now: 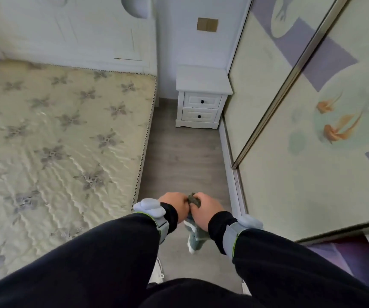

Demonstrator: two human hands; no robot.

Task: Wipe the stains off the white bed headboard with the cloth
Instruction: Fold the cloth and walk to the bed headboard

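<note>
The white headboard (72, 36) stands at the far end of the bed, well beyond my reach. Both hands are held together over the floor beside the bed. My left hand (174, 203) and my right hand (208, 208) both grip a grey-green cloth (195, 237). A dark bunched bit of it shows between the knuckles and the rest hangs down below the hands. Any stains on the headboard are too faint to make out from here, apart from a dark line near its lower right panel.
A bare patterned mattress (52, 141) fills the left. A white two-drawer nightstand (202, 96) stands at the end of the narrow grey floor aisle (183, 156). Sliding wardrobe doors (301, 130) with fish pictures line the right side.
</note>
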